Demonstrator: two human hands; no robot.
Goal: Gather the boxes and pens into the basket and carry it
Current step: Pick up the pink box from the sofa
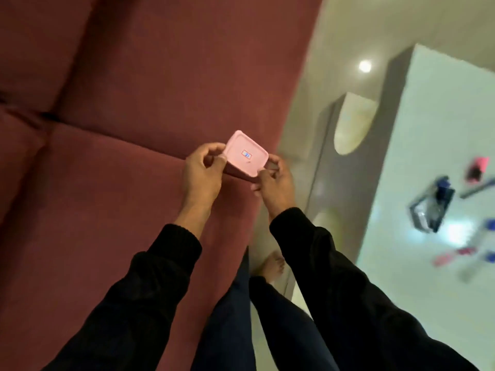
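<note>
Two hands grip small pink plastic basket with rounded corners, held upside down above dark red fabric sofa, white sticker on its base facing camera. Left hand pinches left rim, fingers curled; right hand pinches near right corner. Black sleeves on both arms. White glossy tabletop at right carries blurred clear box, pink and blue items, well apart from basket.
</note>
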